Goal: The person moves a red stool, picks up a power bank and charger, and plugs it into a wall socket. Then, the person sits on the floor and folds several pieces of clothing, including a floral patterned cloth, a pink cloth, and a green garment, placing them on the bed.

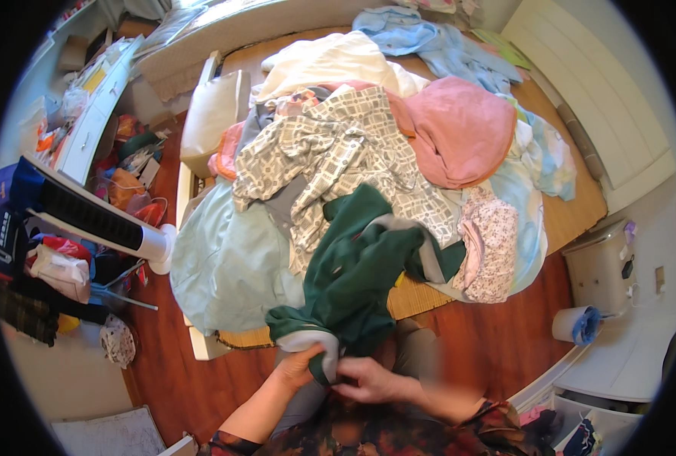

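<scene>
A dark green garment (349, 273) with grey panels stretches from the bed's near edge down to my lap. My left hand (302, 365) grips its grey-and-green end, thumb on the grey part. Close beside it, my right hand (366, 379) has its fingers curled at the same edge of the cloth; its fingertips are partly hidden. Under the garment's far end lies a grey-and-cream patterned garment (338, 142). A pale mint cloth (230, 256) spreads to the left, and a folded floral cloth (489, 245) rests to the right.
A pink cloth (457, 131), a cream blanket (332, 62) and a light blue garment (440, 45) lie farther back on the bed. A tower fan (99, 211) leans into view at left. A lined waste bin (566, 325) stands on the wooden floor at right.
</scene>
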`<state>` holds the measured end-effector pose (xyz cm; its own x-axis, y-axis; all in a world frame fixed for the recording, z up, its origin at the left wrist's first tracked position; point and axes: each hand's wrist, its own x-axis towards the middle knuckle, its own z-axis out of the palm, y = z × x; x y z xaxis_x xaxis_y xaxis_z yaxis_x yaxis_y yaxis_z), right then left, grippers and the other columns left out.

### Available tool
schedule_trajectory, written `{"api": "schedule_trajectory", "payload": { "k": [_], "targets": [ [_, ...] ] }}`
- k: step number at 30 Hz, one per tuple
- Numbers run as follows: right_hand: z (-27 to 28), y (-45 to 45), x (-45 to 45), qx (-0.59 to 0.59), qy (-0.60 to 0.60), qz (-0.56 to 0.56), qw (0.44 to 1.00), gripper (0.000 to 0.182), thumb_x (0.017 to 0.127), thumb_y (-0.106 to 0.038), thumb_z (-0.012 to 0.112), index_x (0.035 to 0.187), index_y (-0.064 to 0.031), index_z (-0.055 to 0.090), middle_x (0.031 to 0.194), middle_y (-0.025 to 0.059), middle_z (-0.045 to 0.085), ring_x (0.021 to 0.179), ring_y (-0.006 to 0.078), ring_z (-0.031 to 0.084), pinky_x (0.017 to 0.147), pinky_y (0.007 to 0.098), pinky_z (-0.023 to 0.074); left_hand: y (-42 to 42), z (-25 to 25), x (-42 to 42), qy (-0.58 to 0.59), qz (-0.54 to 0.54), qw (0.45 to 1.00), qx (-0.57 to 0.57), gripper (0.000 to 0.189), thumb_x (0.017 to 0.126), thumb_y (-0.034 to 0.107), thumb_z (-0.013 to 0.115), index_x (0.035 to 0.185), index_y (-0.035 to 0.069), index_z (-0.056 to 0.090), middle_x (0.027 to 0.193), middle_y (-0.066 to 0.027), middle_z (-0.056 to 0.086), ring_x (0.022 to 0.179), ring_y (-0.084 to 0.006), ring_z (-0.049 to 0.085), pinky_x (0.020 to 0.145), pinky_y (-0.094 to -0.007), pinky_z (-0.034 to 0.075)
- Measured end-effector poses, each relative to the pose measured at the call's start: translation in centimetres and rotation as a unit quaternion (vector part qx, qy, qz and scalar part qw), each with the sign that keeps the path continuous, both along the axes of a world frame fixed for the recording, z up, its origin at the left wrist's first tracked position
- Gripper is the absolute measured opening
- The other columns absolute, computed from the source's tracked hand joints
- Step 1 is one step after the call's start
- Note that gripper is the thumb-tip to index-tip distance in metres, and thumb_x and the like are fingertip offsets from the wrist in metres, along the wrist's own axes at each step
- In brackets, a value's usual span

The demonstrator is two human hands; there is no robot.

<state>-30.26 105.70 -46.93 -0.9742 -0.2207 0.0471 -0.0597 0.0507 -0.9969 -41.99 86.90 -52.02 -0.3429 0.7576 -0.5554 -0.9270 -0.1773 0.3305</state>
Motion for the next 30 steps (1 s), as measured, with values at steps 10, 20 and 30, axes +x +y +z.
{"api": "schedule_trajectory", "payload": {
  "k": [10, 20, 30],
  "targets": [
    [7.3, 4.3, 7.9, 0.146, 0.002, -0.280, 0.949, 0.035, 0.089, 0.001, 0.067, 0.124, -0.0030, 0.066, 0.110, 0.0128, 0.068, 0.087, 0.0191, 0.069, 0.074, 0.0290, 0.0550, -8.6, 9.6, 3.1, 0.404, -0.155, 0.893, -0.124, 0.033, 0.082, 0.008, 0.084, 0.112, 0.002, 0.070, 0.110, -0.0042, 0.070, 0.101, -0.0177, 0.066, 0.086, -0.0320, 0.054],
    [1.1, -0.3, 8.1, 0.077, 0.025, -0.131, 0.988, 0.039, 0.085, -0.012, 0.074, 0.122, -0.0024, 0.064, 0.114, 0.0182, 0.070, 0.106, 0.0327, 0.066, 0.094, 0.0402, 0.0515, -11.6, 27.5, 6.5, 0.746, -0.228, 0.623, 0.055, 0.042, 0.074, 0.022, 0.084, 0.108, -0.001, 0.071, 0.109, -0.0189, 0.072, 0.092, -0.0341, 0.072, 0.081, -0.0361, 0.056],
    [12.2, -7.7, 13.8, -0.190, -0.005, -0.135, 0.972, 0.027, 0.102, -0.008, 0.058, 0.126, 0.0024, 0.065, 0.115, 0.0021, 0.070, 0.107, 0.0095, 0.060, 0.096, 0.0296, 0.0501, -15.3, 33.7, 7.3, 0.804, 0.045, 0.584, -0.103, 0.053, 0.054, 0.011, 0.092, 0.101, -0.003, 0.070, 0.096, -0.0091, 0.074, 0.083, -0.0190, 0.071, 0.077, -0.0316, 0.058]
  ]
}}
